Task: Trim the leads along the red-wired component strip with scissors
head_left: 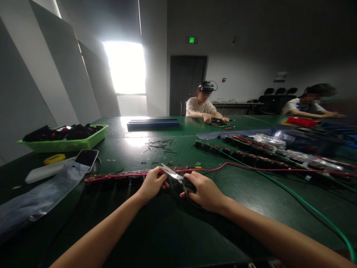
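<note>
A pair of scissors is in my right hand, its fingers wrapped round the dark handles. The blades are parted and point up and left, across a long black strip with a red wire along it. My left hand is closed in a pinch at this strip, beside the blade tips. What its fingertips grip is hidden. To the right of the blades the strip shows a small yellow piece, and the red wire runs on to the right.
Cut black scraps lie beyond my hands. Left are a green basket of dark parts, a phone and a plastic bag. Right are more wired strips and a green wire. Two people sit across the table.
</note>
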Demonstrator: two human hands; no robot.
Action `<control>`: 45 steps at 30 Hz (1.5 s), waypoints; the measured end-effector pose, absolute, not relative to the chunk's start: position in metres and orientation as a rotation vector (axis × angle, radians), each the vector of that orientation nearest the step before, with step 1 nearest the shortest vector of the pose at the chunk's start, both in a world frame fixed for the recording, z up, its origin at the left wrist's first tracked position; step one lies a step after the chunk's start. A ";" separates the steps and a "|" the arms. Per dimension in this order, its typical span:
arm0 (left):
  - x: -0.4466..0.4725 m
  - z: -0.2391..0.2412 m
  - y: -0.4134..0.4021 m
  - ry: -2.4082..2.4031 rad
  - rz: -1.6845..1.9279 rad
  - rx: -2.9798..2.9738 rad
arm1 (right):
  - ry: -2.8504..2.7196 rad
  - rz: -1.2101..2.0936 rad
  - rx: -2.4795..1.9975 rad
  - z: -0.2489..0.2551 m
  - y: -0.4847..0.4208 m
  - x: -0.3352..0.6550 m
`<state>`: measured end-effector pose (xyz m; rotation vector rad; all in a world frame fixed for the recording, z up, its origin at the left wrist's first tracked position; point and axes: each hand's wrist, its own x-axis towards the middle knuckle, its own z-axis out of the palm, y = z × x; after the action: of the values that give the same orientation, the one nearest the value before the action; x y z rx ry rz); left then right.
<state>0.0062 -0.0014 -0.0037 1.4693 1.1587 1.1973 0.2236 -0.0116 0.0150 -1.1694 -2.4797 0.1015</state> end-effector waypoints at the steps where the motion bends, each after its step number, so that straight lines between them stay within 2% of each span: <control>1: 0.006 -0.004 -0.001 1.162 1.199 1.463 | -2.473 0.108 -1.167 0.015 -0.011 0.224; 9: 0.007 -0.004 0.000 1.122 1.229 1.452 | -2.242 0.306 -1.153 0.012 -0.009 0.224; 28: 0.006 -0.006 0.001 1.122 1.222 1.426 | -2.353 0.168 -1.208 0.017 -0.010 0.223; 45: 0.007 -0.001 -0.002 1.125 1.211 1.434 | -2.384 0.185 -1.205 0.018 -0.009 0.223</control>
<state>0.0071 -0.0018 -0.0010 1.4340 1.1253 1.2110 0.2229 -0.0094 0.0183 -1.2051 -2.3840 0.1850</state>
